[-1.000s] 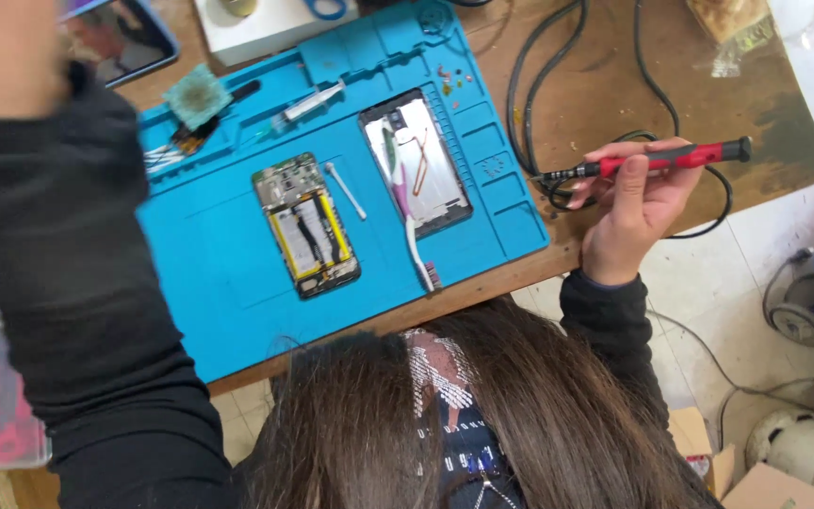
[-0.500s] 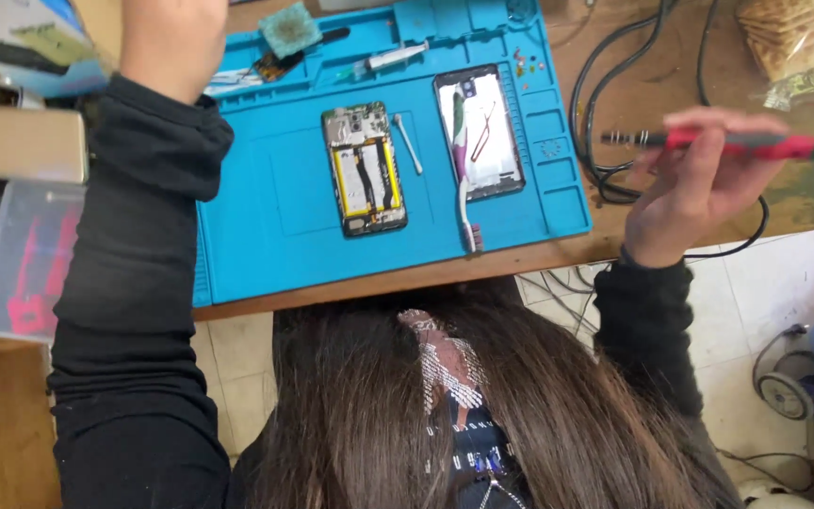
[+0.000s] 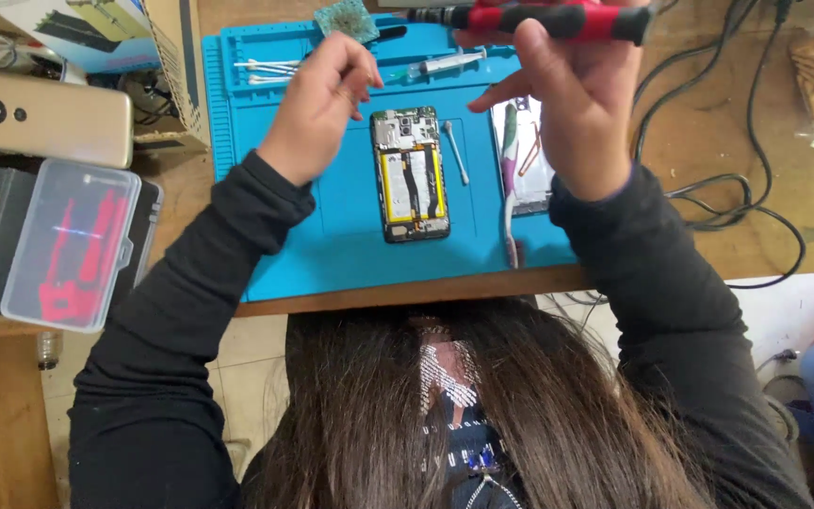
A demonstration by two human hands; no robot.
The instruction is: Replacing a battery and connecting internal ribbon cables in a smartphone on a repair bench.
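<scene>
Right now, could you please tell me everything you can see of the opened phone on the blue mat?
The opened phone lies flat, back cover off, lengthwise near the middle of the blue mat. Its dark frame holds a circuit board at the top, a yellow-edged battery crossed by dark flex strips below, and a small board at the bottom. Neither hand touches it; a cotton swab lies just beside it.

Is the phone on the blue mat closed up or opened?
Opened. The phone lies flat on the blue mat with its back cover off: the yellow-edged battery, the circuit board at the top and the ribbon cables are exposed.
</scene>
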